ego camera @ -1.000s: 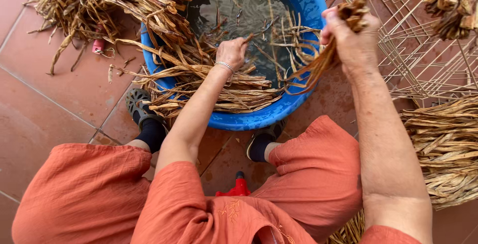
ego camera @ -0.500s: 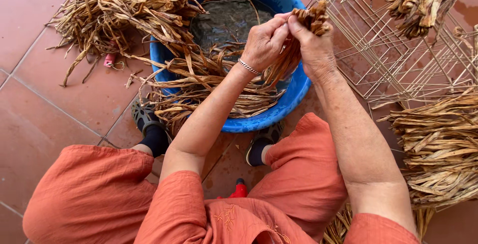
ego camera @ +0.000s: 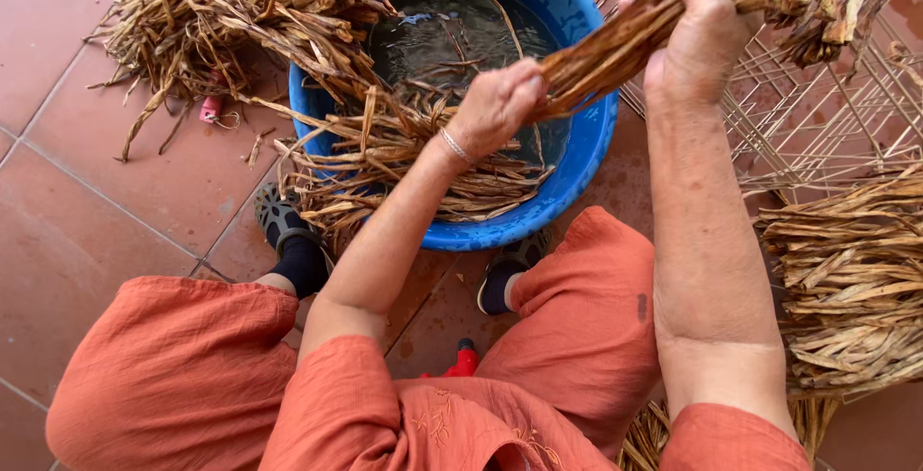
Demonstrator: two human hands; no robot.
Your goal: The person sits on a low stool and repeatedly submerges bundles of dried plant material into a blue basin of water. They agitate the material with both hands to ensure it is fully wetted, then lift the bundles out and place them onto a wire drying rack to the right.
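Leaf bundle (ego camera: 625, 43): a wet brown sheaf of long dried strips, held aloft over the right rim of the blue tub (ego camera: 586, 159), slanting from lower left to upper right.

Largest first. Red tile floor (ego camera: 87, 231) under everything. Person seated low, orange trousers and top, knees spread either side of the tub, dark shoes against its base. Tub holds murky water with loose strips soaking in it; more strips drape over its near and left rim.

Dry pile (ego camera: 231, 10) of the same strips on the floor at upper left, touching the tub's edge. Wire rack (ego camera: 817, 125) at right, just beside the tub, with another clump lying on its top corner. Stacked strips (ego camera: 856, 279) at lower right, near the right knee.

Left hand (ego camera: 495, 106): fingers closed around the lower end of the bundle, above the water, thin bracelet at the wrist. Right hand (ego camera: 687, 24): clamped around the bundle further up, near the rack side. Both grips look firm; the two hands are apart along the sheaf.

Small pink object (ego camera: 210, 109) on the tile under the dry pile; cannot tell what it is. Small red object (ego camera: 466, 360) between the feet, partly hidden.

Risks, as judged: wet strips are slick, so some could slip from the sheaf and drop back in the tub. Upper end sits close to the rack, so the strips could snag on the wires. Drips would wet the tile and trousers.
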